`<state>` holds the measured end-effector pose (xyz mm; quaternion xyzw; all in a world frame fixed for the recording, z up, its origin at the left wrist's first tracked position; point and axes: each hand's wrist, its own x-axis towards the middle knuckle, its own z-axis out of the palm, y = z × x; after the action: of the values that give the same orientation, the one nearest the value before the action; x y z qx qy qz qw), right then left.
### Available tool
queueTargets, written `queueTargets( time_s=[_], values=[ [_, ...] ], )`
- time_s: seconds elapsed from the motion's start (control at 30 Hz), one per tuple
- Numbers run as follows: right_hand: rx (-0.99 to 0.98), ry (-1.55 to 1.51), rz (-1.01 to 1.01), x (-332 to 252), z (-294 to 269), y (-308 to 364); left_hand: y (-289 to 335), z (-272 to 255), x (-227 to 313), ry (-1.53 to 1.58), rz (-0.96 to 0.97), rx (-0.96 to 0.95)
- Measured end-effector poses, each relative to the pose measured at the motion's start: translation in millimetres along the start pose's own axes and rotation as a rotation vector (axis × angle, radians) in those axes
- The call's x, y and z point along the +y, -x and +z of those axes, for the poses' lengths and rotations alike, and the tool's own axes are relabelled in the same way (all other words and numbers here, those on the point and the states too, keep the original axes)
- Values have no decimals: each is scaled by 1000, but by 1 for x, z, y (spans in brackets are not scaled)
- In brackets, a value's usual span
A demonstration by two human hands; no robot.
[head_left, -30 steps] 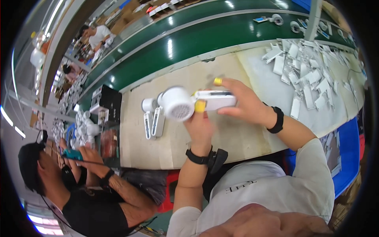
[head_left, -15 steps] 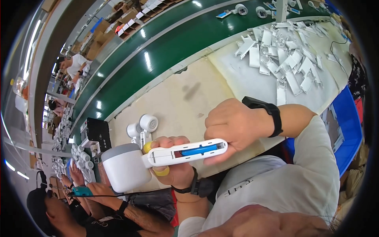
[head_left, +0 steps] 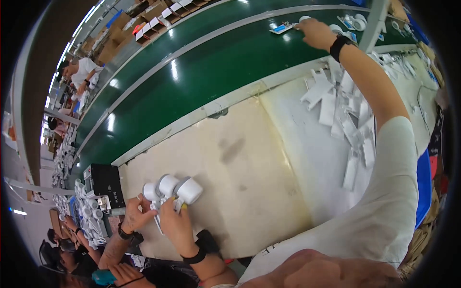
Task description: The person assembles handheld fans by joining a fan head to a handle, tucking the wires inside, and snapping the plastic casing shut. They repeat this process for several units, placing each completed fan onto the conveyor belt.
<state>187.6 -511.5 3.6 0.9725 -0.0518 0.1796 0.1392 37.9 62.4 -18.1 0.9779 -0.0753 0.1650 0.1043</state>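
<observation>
My left hand point(head_left: 176, 226), yellow covers on some fingers, is low over the table at left, its fingers closed around the handle of a white round-headed device point(head_left: 191, 190). Two more round heads point(head_left: 168, 185) sit close beside it. A co-worker's hand point(head_left: 136, 217) is right next to mine, at the handles of these devices. Stretched far forward, my right hand point(head_left: 318, 34) is over the green belt. Its fingers are closed at another device with a blue cylinder point(head_left: 282, 28) in its handle; the hand partly hides its white head.
White plastic handle shells point(head_left: 343, 110) are heaped on the table's right side, below a metal post point(head_left: 375, 24). More devices point(head_left: 353, 24) lie on the green belt point(head_left: 216, 62). A black box point(head_left: 106, 185) stands at left, near co-workers. A blue bin point(head_left: 423, 185) is at right.
My left hand has lowered the white device from in front of me to the others at left. My right hand has left its handle and reached forward to the belt. The co-worker's hand has come close.
</observation>
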Motion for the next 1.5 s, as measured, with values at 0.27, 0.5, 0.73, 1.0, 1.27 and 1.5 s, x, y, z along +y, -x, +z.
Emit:
queueTargets(
  time_s=[0.27,0.5,0.73,1.0,1.27,1.5],
  values=[
    [-233,16,346,43,76,-63,-7,-12,34,130,159,287],
    [-33,-182,-90,15,7,-42,-2,10,38,702,216,63],
    [244,-409,-589,-108,-138,43,0,31,44,1563,-97,-180],
    [409,-580,-841,-205,-192,144,-5,28,81,2067,51,-674],
    [-738,-1951,-46,-198,-136,215,9,-6,90,1894,-126,-651],
    [-411,-2004,-115,-215,-142,241,7,7,101,2135,-309,-833]
  ],
)
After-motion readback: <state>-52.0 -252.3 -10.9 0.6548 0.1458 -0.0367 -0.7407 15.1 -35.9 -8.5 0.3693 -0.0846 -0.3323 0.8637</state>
